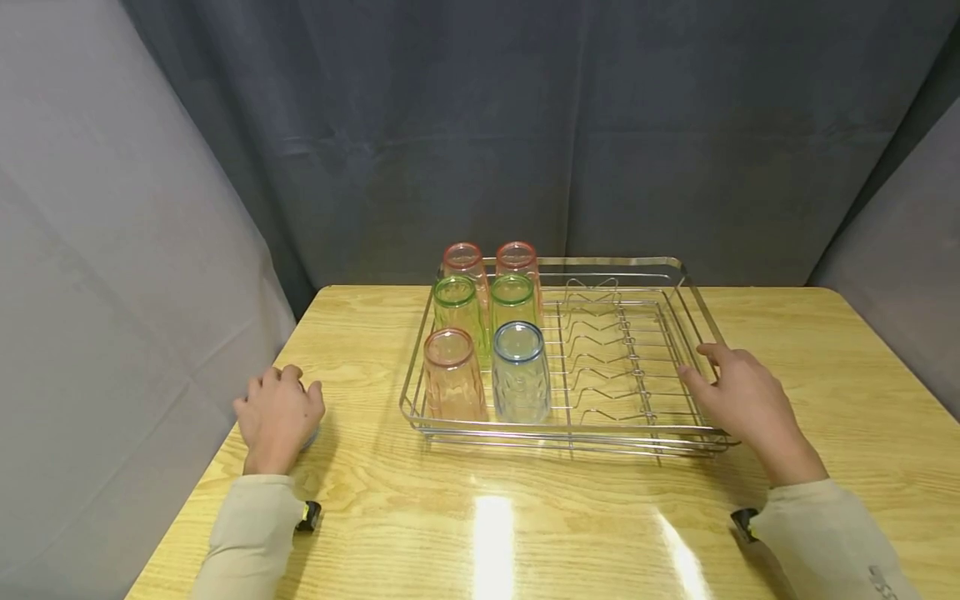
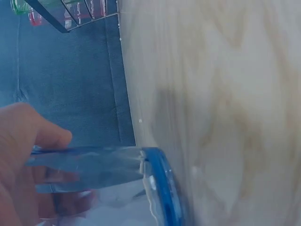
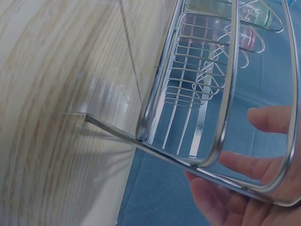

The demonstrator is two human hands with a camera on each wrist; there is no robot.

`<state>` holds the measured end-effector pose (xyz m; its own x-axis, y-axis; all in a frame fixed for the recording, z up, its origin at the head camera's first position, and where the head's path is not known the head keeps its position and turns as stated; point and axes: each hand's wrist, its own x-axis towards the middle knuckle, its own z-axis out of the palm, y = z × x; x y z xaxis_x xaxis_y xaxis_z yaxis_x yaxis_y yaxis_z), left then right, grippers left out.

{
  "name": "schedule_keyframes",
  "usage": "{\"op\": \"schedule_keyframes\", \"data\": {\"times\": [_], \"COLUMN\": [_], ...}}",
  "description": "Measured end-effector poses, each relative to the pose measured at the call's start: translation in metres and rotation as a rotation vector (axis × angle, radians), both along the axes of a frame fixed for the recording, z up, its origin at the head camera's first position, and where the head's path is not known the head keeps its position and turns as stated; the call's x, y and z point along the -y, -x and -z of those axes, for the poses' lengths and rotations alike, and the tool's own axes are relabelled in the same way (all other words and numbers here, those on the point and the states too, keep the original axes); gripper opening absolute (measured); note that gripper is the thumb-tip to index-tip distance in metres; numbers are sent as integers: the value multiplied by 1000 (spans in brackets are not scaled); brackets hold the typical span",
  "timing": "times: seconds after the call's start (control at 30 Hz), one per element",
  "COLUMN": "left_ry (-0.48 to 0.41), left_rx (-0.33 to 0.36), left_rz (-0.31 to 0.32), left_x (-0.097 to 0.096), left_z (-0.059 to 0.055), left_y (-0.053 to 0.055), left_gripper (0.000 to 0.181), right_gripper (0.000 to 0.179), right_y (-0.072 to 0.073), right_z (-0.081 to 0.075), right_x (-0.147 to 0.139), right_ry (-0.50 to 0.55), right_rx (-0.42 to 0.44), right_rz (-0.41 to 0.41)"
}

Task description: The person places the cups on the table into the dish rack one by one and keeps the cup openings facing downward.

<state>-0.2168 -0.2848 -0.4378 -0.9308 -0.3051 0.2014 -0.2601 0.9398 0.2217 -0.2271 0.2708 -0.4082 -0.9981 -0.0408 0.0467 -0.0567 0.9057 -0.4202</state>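
Note:
My left hand (image 1: 276, 417) grips a clear glass with a blue band (image 2: 162, 188) at the table's left side. In the head view the hand covers most of that glass; the left wrist view shows thumb and fingers around it, with the blue-banded end close to the tabletop. At the right end of a metal wire dish rack (image 1: 570, 429), my right hand (image 1: 750, 400) is by the rim, its fingers loose and apart. Inside the rack's left half, inverted glasses stand in pairs: an orange glass (image 1: 453, 379) beside a blue glass (image 1: 521, 379), then green glasses (image 1: 512, 304), then red ones (image 1: 517, 271).
The rack's right half has a row of bent wire dividers (image 1: 600, 358). Beneath everything is a wood-grain table (image 1: 405, 517). A dark curtain (image 1: 450, 150) hangs behind its back edge, and pale cloth panels (image 1: 112, 333) flank both sides.

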Motion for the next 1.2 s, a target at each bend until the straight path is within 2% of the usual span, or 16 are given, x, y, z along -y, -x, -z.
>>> {"op": "schedule_keyframes", "data": {"times": [0.23, 0.4, 0.57, 0.8, 1.0, 1.2], "left_ry": [-93, -144, -156, -199, -265, -344], "left_rx": [-85, -134, -256, -424, -574, -655], "left_rz": [-20, -20, 5, 72, 123, 159], "left_x": [2, -2, -10, -25, -35, -44], "left_z": [-3, -18, -38, -62, -75, -85], "left_y": [-5, -10, -19, -35, -43, -49], "left_gripper": [43, 41, 37, 30, 22, 19], "right_gripper": [74, 74, 74, 74, 73, 73], "right_y": [0, 0, 0, 0, 0, 0], "right_z": [2, 1, 1, 1, 1, 1], "right_x": [0, 1, 0, 1, 1, 1], "right_ry": [8, 10, 6, 7, 10, 13], "right_rx": [0, 7, 10, 9, 11, 11], "right_rz": [3, 7, 9, 4, 6, 10]}}
